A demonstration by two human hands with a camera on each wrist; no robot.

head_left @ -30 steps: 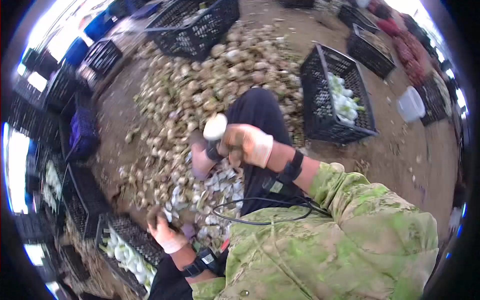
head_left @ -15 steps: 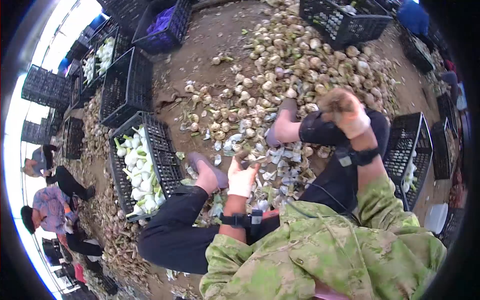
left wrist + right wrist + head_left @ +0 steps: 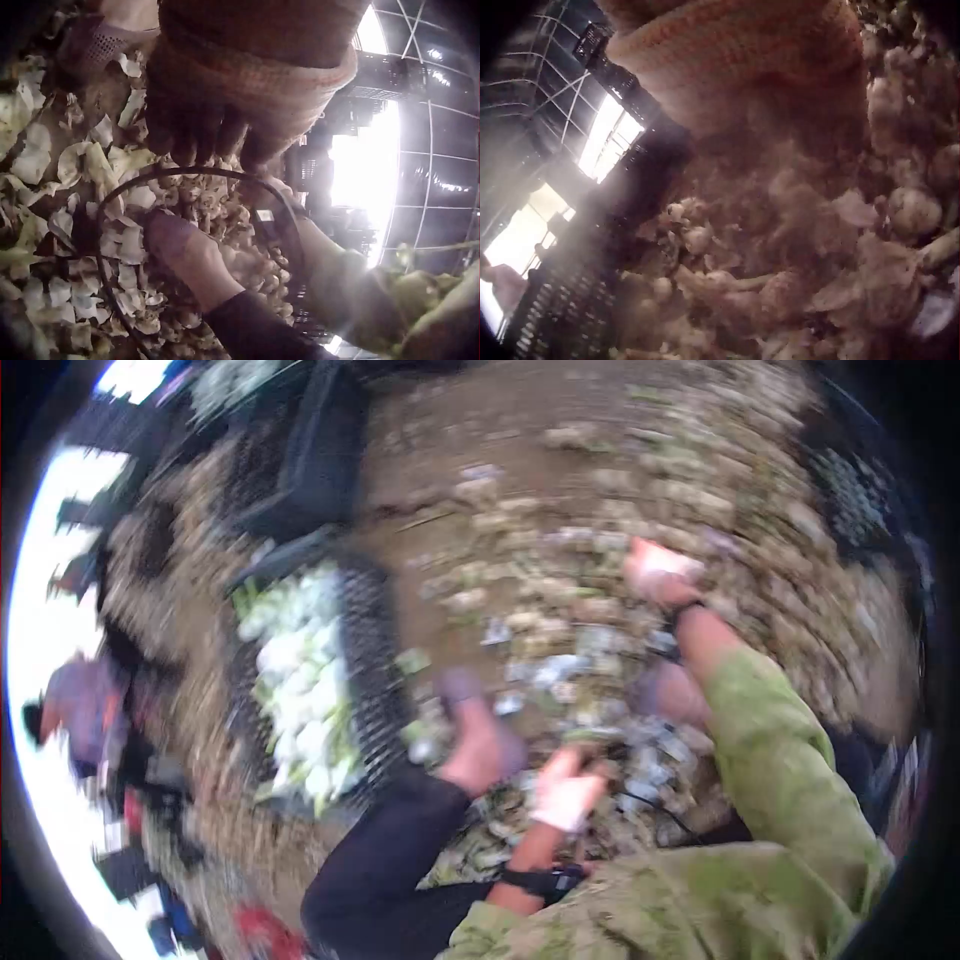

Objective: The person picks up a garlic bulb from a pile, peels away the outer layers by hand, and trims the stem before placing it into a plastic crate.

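My right hand [image 3: 662,572], in a pale glove with a soiled finger part, reaches out to the heap of unpeeled garlic bulbs [image 3: 740,490]. In the right wrist view its glove [image 3: 757,75] is low over the bulbs [image 3: 915,212]; the fingers are dark and blurred, and I cannot tell whether they hold a bulb. Nearer my body, my left hand [image 3: 568,795] is above scattered garlic skins [image 3: 660,760], thumb and fingers apart. The left wrist view shows that gloved hand [image 3: 247,82] with fingers hanging loosely, no object visible among them.
A black crate [image 3: 375,650] of cleaned white garlic [image 3: 300,690] stands left of my bent leg [image 3: 400,830]. Another dark crate [image 3: 325,450] is behind it, and one [image 3: 850,490] is at far right. A thin cable [image 3: 101,247] loops near my left hand. Another person [image 3: 85,705] sits far left.
The white bulb in my right hand one second ago is gone from it. That hand has moved from above my knee out to the heap. My head view has swung left.
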